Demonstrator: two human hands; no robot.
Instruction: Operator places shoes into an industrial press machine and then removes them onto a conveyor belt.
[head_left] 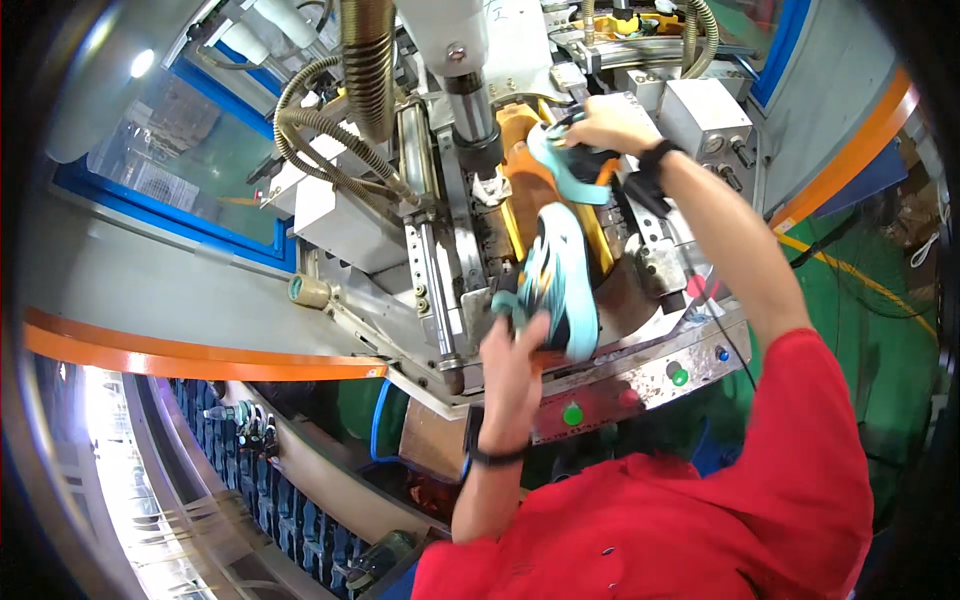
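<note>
The room has a green floor [860,325], and a large grey machine fills most of the view. Orange bars run along its edges, on the left [200,355] and on the right [845,160], and a blue frame [180,225] surrounds a window at the left. Two pale blue-green shoes are in the middle of the machine, between metal parts. The far shoe [575,188] lies above a brown surface between two yellow rails [598,240]; the near shoe [575,290] is closer to the person.

The right hand [612,126] is closed on the upper end of the far shoe. The left hand [513,365] is at the near end of the near shoe, but it is blurred, so I cannot tell if it grips.

A thick metal post [470,110] comes down just to the left of the far shoe and narrows the space there. Further left are a ribbed hose [368,75] and a long metal rod [432,275]. A white box [705,115] stands to the right, beyond the right forearm. On the front panel are green buttons [573,414] and a blue button [722,354]. At the lower left, more shoes [255,425] sit near a long belt.
</note>
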